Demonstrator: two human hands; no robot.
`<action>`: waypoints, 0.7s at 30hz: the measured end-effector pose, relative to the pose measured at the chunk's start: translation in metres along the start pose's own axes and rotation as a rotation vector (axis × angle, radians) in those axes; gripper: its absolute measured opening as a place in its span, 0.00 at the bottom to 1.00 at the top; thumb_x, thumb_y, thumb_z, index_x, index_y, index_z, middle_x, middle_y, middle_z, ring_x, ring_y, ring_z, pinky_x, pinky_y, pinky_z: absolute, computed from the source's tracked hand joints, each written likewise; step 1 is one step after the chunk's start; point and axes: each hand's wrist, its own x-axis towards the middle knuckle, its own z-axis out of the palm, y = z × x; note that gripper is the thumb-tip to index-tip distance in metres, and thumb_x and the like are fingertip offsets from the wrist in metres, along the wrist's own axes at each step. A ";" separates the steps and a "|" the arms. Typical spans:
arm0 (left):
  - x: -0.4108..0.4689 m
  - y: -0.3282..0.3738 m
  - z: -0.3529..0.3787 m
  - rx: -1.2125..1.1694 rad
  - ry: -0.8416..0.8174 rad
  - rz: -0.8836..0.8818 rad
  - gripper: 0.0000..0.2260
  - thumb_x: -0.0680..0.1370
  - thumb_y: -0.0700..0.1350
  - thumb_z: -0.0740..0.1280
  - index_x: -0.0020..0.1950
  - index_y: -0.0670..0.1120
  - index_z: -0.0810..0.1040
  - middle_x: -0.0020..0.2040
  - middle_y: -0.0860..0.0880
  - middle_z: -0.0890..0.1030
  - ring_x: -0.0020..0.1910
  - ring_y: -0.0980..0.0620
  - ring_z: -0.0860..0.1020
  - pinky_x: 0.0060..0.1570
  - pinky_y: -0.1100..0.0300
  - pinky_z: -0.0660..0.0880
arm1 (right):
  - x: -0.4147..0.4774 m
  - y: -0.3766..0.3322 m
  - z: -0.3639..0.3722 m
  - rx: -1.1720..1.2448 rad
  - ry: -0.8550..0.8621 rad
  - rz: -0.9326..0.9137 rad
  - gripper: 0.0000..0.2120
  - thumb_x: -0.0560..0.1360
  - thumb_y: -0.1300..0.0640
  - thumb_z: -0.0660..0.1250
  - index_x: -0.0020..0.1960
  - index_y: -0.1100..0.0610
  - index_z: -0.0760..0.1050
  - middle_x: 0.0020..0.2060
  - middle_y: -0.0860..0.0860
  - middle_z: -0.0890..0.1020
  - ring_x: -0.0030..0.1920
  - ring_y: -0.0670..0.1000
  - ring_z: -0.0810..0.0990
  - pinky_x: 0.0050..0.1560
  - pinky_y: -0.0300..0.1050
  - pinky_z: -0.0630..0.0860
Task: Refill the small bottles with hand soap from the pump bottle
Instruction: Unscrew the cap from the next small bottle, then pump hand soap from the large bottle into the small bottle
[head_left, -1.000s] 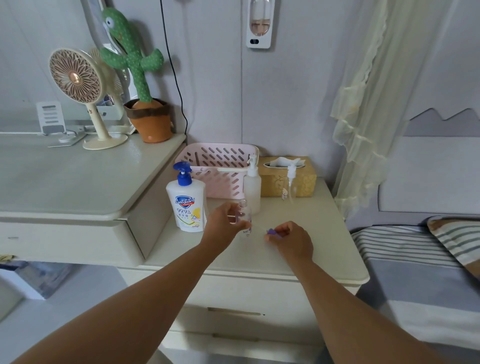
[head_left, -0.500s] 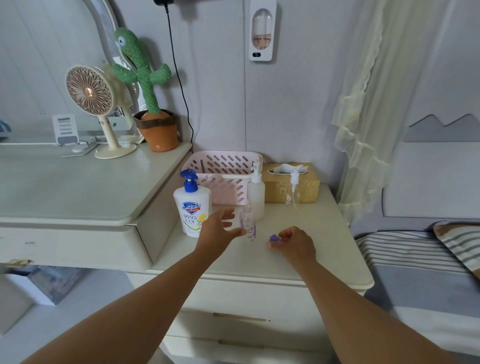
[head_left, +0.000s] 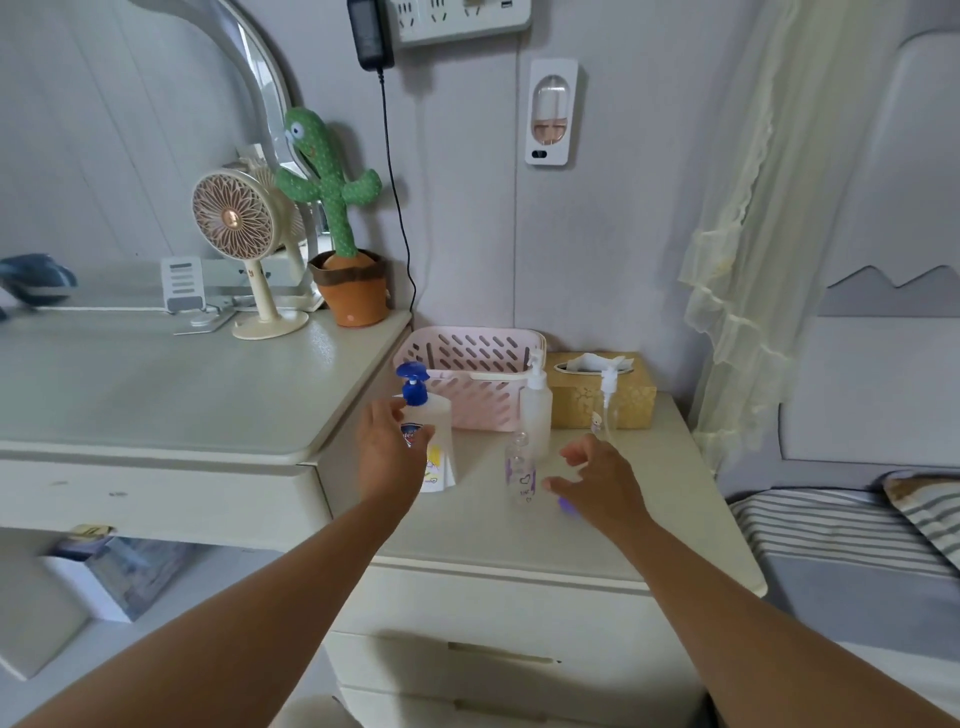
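The white hand-soap pump bottle (head_left: 440, 431) with a blue pump stands on the left of the cream nightstand (head_left: 519, 535). My left hand (head_left: 389, 452) reaches it, fingers and thumb spread at its front and left side; a firm grip does not show. A small clear bottle (head_left: 521, 473) with purple hearts stands uncapped in the middle. Its purple cap (head_left: 567, 506) lies on the top just right of it, partly under my right hand (head_left: 597, 483), which hovers with fingers spread. A frosted pump bottle (head_left: 536, 410) and a clear small pump bottle (head_left: 607, 410) stand behind.
A pink basket (head_left: 467, 358) and a gold tissue box (head_left: 576, 400) sit against the wall. A higher dresser (head_left: 156, 395) on the left carries a fan (head_left: 234, 218) and a cactus toy (head_left: 337, 208). A bed (head_left: 857, 530) adjoins on the right.
My left hand let go of the small clear bottle and moved left to the pump bottle. My right hand released the purple cap and opened. The view tilted upward.
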 end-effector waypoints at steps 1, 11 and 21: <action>0.004 0.001 -0.001 0.043 0.000 0.004 0.19 0.74 0.41 0.71 0.62 0.43 0.70 0.58 0.47 0.71 0.56 0.50 0.71 0.51 0.62 0.65 | 0.000 -0.005 0.000 0.014 -0.006 -0.008 0.20 0.65 0.50 0.76 0.53 0.53 0.75 0.49 0.49 0.78 0.51 0.52 0.77 0.54 0.48 0.75; 0.040 0.001 -0.006 0.159 -0.231 -0.027 0.26 0.69 0.38 0.73 0.65 0.43 0.71 0.60 0.44 0.75 0.56 0.46 0.74 0.54 0.55 0.72 | 0.004 -0.039 0.011 0.047 -0.122 0.001 0.29 0.66 0.53 0.76 0.64 0.55 0.73 0.57 0.49 0.78 0.54 0.50 0.78 0.52 0.42 0.72; 0.040 0.002 0.000 0.040 -0.334 0.000 0.27 0.67 0.38 0.76 0.64 0.45 0.73 0.58 0.48 0.78 0.54 0.48 0.76 0.54 0.56 0.73 | 0.010 -0.039 0.027 0.035 -0.114 0.057 0.15 0.65 0.54 0.74 0.49 0.56 0.74 0.50 0.51 0.81 0.50 0.53 0.78 0.51 0.48 0.75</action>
